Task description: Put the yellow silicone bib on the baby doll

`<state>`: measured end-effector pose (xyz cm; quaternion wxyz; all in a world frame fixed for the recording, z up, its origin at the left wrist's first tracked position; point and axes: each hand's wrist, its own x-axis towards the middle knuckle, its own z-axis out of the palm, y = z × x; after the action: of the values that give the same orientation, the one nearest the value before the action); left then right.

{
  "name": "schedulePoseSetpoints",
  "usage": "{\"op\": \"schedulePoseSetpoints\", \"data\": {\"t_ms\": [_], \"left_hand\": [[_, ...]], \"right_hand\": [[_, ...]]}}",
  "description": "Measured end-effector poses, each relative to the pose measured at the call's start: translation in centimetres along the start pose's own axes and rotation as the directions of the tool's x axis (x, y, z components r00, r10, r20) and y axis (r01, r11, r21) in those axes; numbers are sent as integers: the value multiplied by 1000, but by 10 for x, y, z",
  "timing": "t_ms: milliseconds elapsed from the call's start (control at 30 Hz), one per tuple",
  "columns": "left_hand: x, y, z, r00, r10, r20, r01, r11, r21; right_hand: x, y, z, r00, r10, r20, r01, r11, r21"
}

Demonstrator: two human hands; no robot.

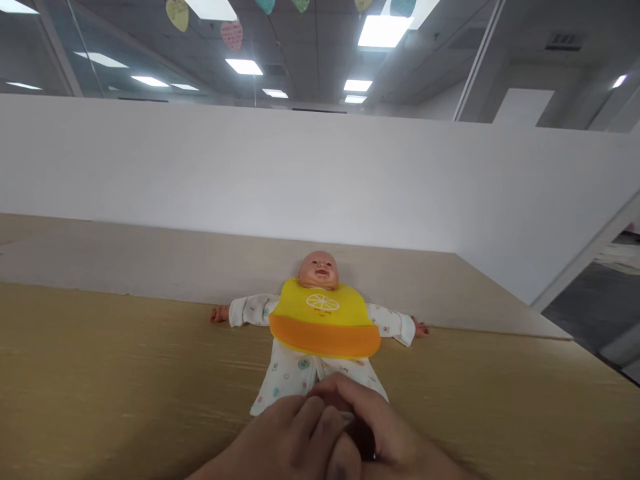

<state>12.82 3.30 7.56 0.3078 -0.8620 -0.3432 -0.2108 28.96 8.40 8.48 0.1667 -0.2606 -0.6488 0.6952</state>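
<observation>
Head view: doll (320,268) face-up on the wooden table (125,360), straight beyond the fingers on the far side, long axis near-far, head far, arms out left and right. Left hand (287,433) and right hand (377,417) about equally near, over the legs; contact unclear. Fingers curled together, pale sliver between, can't tell if gripped. Yellow bib (323,317), orange pocket, white printed clothes (293,375).

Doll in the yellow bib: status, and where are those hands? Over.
Left hand and right hand together, contents unclear. Doll face-up, arms spread, bib on. Hands partly hide its legs.
</observation>
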Motion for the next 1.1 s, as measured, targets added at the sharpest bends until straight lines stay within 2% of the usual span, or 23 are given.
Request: {"op": "schedulePoseSetpoints", "data": {"t_ms": [133, 233, 367, 500, 767, 900, 967, 1033, 1100], "left_hand": [[3, -3, 10, 998, -40, -56, 41, 999, 17], [3, -2, 14, 993, -90, -73, 95, 993, 69], [2, 3, 17, 990, -118, -77, 126, 987, 103], [1, 6, 19, 991, -131, -22, 133, 982, 136], [-1, 12, 16, 982, -185, 47, 178, 975, 134], [-3, 14, 17, 971, -222, 90, 210, 970, 125], [-4, 15, 18, 971, -227, 68, 218, 969, 117], [-5, 15, 20, 980, -196, 41, 190, 975, 116], [-7, 16, 20, 991, -135, 16, 132, 983, 124]], "right_hand": [[0, 0, 0, 976, 16, -217, -40, 993, -108], [0, -1, -2, 957, -33, -287, -29, 977, -211], [1, 1, -7, 960, -43, -276, -32, 964, -263], [3, 4, -9, 964, -16, -264, -64, 954, -293], [4, 9, -4, 965, 18, -260, -52, 991, -124], [4, 15, -4, 964, 0, -267, -35, 991, -128], [3, 15, -4, 962, -2, -273, -32, 992, -120], [1, 13, -5, 972, 27, -232, -52, 994, -99], [-1, 8, -6, 989, 90, -115, -100, 992, -82]]}}
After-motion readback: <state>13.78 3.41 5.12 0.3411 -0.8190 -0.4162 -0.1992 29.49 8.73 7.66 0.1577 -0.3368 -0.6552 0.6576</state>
